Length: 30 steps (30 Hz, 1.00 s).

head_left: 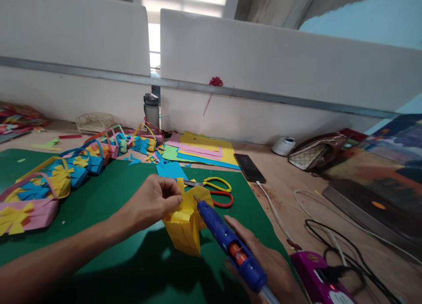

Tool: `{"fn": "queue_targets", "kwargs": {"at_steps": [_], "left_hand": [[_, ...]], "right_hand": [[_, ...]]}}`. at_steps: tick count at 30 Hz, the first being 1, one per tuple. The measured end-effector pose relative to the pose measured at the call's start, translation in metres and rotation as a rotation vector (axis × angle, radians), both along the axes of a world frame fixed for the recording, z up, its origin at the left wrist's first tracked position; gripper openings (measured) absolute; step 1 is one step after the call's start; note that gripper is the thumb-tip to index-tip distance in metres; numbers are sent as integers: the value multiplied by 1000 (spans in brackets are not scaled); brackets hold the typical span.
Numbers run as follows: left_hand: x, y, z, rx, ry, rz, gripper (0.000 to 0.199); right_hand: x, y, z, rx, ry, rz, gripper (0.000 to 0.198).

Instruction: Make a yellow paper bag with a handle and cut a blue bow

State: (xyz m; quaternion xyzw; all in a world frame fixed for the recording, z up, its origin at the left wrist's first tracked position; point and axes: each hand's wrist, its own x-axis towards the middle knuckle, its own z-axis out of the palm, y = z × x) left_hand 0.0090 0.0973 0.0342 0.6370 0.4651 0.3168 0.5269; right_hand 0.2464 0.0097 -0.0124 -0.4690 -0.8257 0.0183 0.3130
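My left hand (161, 196) pinches a yellow paper strip that stands up from a small yellow paper basket (184, 231), held tilted above the green cutting mat (108, 207). In my right hand (263, 260) is a blue hot glue gun (231, 240) with an orange part showing in its body. Its metal nozzle points up and left, at the basket's upper edge; whether it touches the paper I cannot tell. Just behind the basket lie scissors (219, 192) with one yellow and one red handle loop.
Several finished paper baskets with flowers (75, 172) line the left side. Coloured paper sheets (204, 150), a phone (249, 167) and a grey bottle (151, 112) stand or lie behind. At right are a purple power strip (319, 277), cables (346, 247) and a handbag (316, 152).
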Motion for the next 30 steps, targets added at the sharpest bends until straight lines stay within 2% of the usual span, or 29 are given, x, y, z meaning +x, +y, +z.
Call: {"fn": "queue_targets", "kwargs": {"at_steps": [8, 26, 30], "left_hand": [[3, -1, 0, -12, 19, 3, 13], [3, -3, 2, -3, -22, 3, 14], [2, -2, 1, 14, -15, 15, 11]], "right_hand": [[-5, -1, 2, -28, -7, -7, 57], [-1, 2, 0, 32, 39, -33, 55], [-8, -2, 8, 20, 64, -5, 52]]}}
